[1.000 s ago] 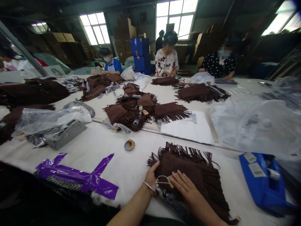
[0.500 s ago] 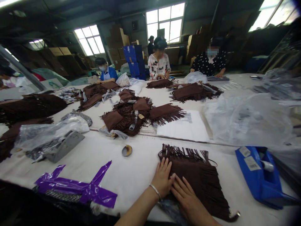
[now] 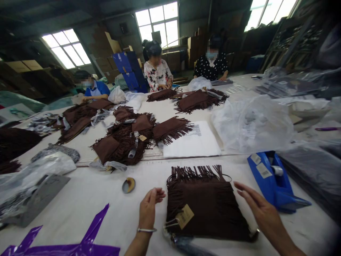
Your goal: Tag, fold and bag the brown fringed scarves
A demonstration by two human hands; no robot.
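A folded dark brown suede piece with fringed edges (image 3: 205, 209) lies flat on the white-covered table (image 3: 87, 188), close to me. A kraft paper hang tag (image 3: 185, 216) rests on its near edge, joined to a small metal clip. My left hand (image 3: 150, 206) hovers just left of the piece, fingers apart and holding nothing. My right hand (image 3: 259, 204) is out to its right, fingers spread and empty, near a blue tape dispenser (image 3: 274, 181). Neither hand appears to touch the suede.
Several fringed brown pieces (image 3: 122, 147) lie in heaps beyond a folded white cloth (image 3: 190, 140). A clear plastic bag (image 3: 252, 124) stands to the right. Purple plastic (image 3: 93, 227) lies at the near left, by a grey dispenser (image 3: 39, 199). Co-workers sit across the table.
Both hands have lifted off the suede piece and spread apart, left hand leftward, right hand rightward. The tag now lies flat and shows clearly. The view has swung, shifting the table leftward.
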